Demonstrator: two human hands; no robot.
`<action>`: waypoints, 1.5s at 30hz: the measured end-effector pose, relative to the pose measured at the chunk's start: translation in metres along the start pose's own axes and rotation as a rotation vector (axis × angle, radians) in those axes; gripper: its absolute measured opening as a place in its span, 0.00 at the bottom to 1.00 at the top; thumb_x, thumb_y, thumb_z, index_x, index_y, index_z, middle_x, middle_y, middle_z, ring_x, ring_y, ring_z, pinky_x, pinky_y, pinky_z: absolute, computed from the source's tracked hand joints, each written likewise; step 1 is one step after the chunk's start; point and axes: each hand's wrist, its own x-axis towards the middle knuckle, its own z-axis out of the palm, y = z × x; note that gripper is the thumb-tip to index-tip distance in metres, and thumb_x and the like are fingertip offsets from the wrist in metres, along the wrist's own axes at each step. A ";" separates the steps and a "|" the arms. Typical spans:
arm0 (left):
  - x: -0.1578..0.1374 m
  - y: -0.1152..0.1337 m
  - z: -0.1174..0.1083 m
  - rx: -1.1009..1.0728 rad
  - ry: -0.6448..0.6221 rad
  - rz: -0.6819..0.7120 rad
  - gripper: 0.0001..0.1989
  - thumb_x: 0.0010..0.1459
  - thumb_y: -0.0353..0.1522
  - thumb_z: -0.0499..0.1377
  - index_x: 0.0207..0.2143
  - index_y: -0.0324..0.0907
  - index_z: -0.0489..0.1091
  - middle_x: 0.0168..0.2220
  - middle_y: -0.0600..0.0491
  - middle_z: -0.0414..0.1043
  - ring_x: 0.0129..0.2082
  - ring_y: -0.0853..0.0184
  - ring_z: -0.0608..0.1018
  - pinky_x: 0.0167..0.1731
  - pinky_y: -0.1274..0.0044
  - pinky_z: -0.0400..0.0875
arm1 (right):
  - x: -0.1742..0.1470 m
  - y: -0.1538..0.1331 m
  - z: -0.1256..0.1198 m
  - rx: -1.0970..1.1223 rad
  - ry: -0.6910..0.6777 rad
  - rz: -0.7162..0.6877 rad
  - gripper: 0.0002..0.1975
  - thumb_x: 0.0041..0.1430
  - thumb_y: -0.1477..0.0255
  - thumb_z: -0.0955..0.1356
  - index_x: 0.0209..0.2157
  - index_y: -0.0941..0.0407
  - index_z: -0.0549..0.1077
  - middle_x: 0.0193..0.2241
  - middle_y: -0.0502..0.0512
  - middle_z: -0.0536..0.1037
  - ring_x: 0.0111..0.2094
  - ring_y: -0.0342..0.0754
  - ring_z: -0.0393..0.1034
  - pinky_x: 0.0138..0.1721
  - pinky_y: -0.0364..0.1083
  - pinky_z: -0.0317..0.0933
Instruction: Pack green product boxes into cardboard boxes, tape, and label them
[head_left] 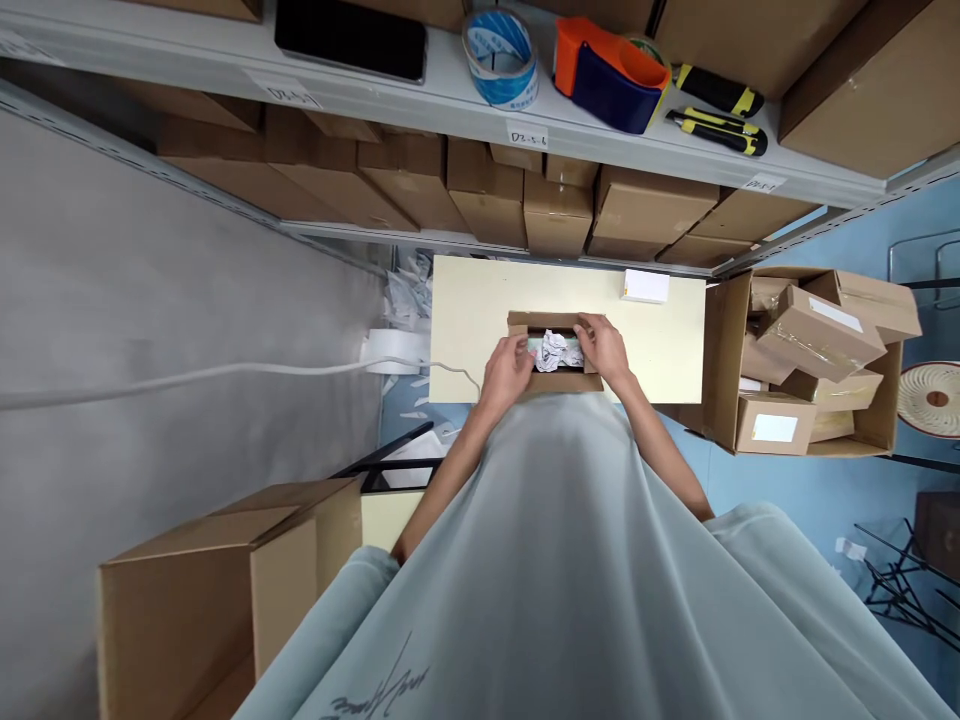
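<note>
- Carton (564, 383), one, open, flaps out: on the desk (660, 350), close before the person.
- Crumpled white paper (553, 350): inside the carton.
- Left hand (507, 370): at the carton's left end, fingers bent; whether pinching, I cannot tell.
- Right hand (602, 346): at the right end, fingers bent at the edge; grip likewise unclear to me.
- Small white box (646, 286): desk's far edge, right of the carton.
- Tape roll (511, 92): on the shelf (450, 112) beyond.

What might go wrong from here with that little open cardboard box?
The crumpled white paper could perhaps pop out, since the small brown cardboard box stands open. That box might slip off the pale yellow table, as it sits near the edge. The long white cable, running close by, might snag the left hand.
</note>
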 end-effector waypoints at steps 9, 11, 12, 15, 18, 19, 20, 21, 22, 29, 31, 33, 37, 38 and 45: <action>0.002 -0.030 -0.006 0.095 -0.415 0.137 0.58 0.48 0.40 0.81 0.78 0.42 0.62 0.74 0.36 0.69 0.75 0.38 0.68 0.75 0.52 0.65 | -0.035 0.014 -0.001 -0.149 -0.227 -0.050 0.45 0.73 0.70 0.68 0.84 0.53 0.48 0.68 0.67 0.76 0.58 0.64 0.80 0.56 0.57 0.78; -0.001 -0.035 -0.006 0.094 -0.386 0.157 0.56 0.50 0.41 0.80 0.78 0.43 0.62 0.74 0.37 0.68 0.75 0.40 0.68 0.76 0.52 0.64 | -0.042 0.012 0.005 -0.222 -0.209 -0.039 0.45 0.72 0.72 0.66 0.85 0.53 0.47 0.68 0.67 0.77 0.58 0.64 0.79 0.53 0.56 0.79; -0.002 -0.036 -0.005 0.093 -0.368 0.164 0.55 0.51 0.41 0.80 0.78 0.44 0.62 0.75 0.38 0.67 0.76 0.40 0.67 0.76 0.52 0.64 | -0.044 0.010 0.007 -0.247 -0.194 -0.030 0.44 0.73 0.72 0.65 0.85 0.53 0.47 0.68 0.67 0.76 0.58 0.65 0.79 0.52 0.56 0.79; -0.005 -0.036 -0.005 0.108 -0.312 0.161 0.55 0.51 0.42 0.80 0.77 0.46 0.63 0.78 0.38 0.61 0.80 0.40 0.61 0.79 0.52 0.60 | -0.045 0.005 0.010 -0.260 -0.164 -0.019 0.39 0.77 0.68 0.63 0.84 0.54 0.50 0.68 0.68 0.76 0.56 0.65 0.80 0.50 0.56 0.79; -0.008 -0.034 -0.006 0.122 -0.290 0.143 0.55 0.52 0.41 0.80 0.77 0.46 0.63 0.81 0.37 0.55 0.82 0.40 0.57 0.80 0.52 0.57 | -0.048 0.005 0.007 -0.203 -0.143 -0.039 0.36 0.79 0.65 0.62 0.83 0.54 0.54 0.68 0.68 0.77 0.57 0.65 0.81 0.52 0.56 0.79; -0.010 -0.033 -0.008 0.118 -0.288 0.139 0.54 0.53 0.40 0.80 0.78 0.47 0.62 0.81 0.38 0.54 0.82 0.41 0.57 0.80 0.52 0.57 | -0.049 0.006 0.005 -0.179 -0.137 -0.044 0.35 0.80 0.64 0.62 0.82 0.54 0.56 0.68 0.67 0.77 0.58 0.65 0.80 0.53 0.56 0.78; -0.011 -0.032 -0.009 0.112 -0.282 0.136 0.53 0.54 0.40 0.79 0.78 0.48 0.62 0.82 0.39 0.53 0.82 0.42 0.58 0.80 0.53 0.58 | -0.052 0.007 0.004 -0.158 -0.136 -0.048 0.33 0.80 0.63 0.62 0.81 0.54 0.58 0.67 0.67 0.78 0.59 0.64 0.80 0.54 0.57 0.78; -0.013 -0.032 -0.011 0.104 -0.271 0.135 0.52 0.56 0.39 0.78 0.78 0.48 0.61 0.82 0.39 0.53 0.82 0.43 0.59 0.80 0.54 0.58 | -0.054 0.009 0.002 -0.141 -0.141 -0.051 0.32 0.80 0.63 0.63 0.79 0.54 0.60 0.66 0.66 0.79 0.60 0.64 0.80 0.55 0.57 0.78; -0.014 -0.031 -0.013 0.097 -0.255 0.137 0.50 0.58 0.39 0.76 0.79 0.49 0.60 0.82 0.40 0.53 0.82 0.45 0.60 0.79 0.56 0.59 | -0.057 0.010 0.001 -0.129 -0.152 -0.055 0.30 0.80 0.63 0.64 0.78 0.53 0.62 0.65 0.65 0.81 0.60 0.63 0.80 0.56 0.57 0.77; -0.003 -0.019 -0.007 0.132 -0.235 0.217 0.53 0.60 0.47 0.74 0.80 0.43 0.58 0.78 0.37 0.64 0.81 0.41 0.61 0.80 0.53 0.56 | -0.052 0.004 0.005 -0.111 -0.157 -0.174 0.20 0.81 0.66 0.63 0.66 0.56 0.76 0.66 0.65 0.80 0.66 0.60 0.74 0.68 0.56 0.70; 0.002 -0.014 0.001 0.180 -0.300 0.254 0.58 0.58 0.51 0.75 0.82 0.40 0.56 0.76 0.35 0.67 0.83 0.37 0.56 0.81 0.49 0.49 | -0.038 -0.006 0.010 -0.138 -0.176 -0.204 0.21 0.80 0.68 0.64 0.68 0.58 0.75 0.68 0.66 0.78 0.68 0.61 0.71 0.70 0.58 0.68; 0.004 -0.010 0.007 0.247 -0.334 0.284 0.59 0.58 0.54 0.74 0.82 0.38 0.56 0.73 0.33 0.70 0.84 0.36 0.52 0.81 0.46 0.39 | -0.023 -0.017 0.017 -0.198 -0.224 -0.208 0.24 0.78 0.71 0.65 0.70 0.59 0.73 0.70 0.68 0.76 0.69 0.62 0.71 0.69 0.59 0.68; -0.003 -0.004 0.006 0.321 -0.296 0.305 0.51 0.62 0.55 0.69 0.79 0.39 0.63 0.68 0.33 0.76 0.83 0.35 0.54 0.82 0.44 0.31 | 0.001 -0.038 0.028 -0.355 -0.300 -0.159 0.24 0.77 0.74 0.65 0.70 0.61 0.72 0.65 0.72 0.79 0.64 0.65 0.75 0.63 0.58 0.72; -0.007 -0.003 0.004 0.310 -0.277 0.309 0.48 0.63 0.54 0.69 0.78 0.41 0.66 0.68 0.34 0.76 0.83 0.35 0.56 0.82 0.44 0.32 | 0.004 -0.041 0.029 -0.381 -0.303 -0.144 0.22 0.78 0.74 0.64 0.68 0.62 0.74 0.62 0.72 0.80 0.62 0.64 0.77 0.61 0.57 0.73; -0.034 0.003 -0.019 0.320 -0.073 0.201 0.31 0.73 0.47 0.61 0.71 0.41 0.72 0.69 0.31 0.71 0.81 0.35 0.58 0.80 0.43 0.44 | 0.005 -0.043 0.032 -0.425 -0.268 -0.132 0.18 0.78 0.78 0.62 0.58 0.61 0.80 0.57 0.72 0.83 0.58 0.62 0.78 0.55 0.54 0.73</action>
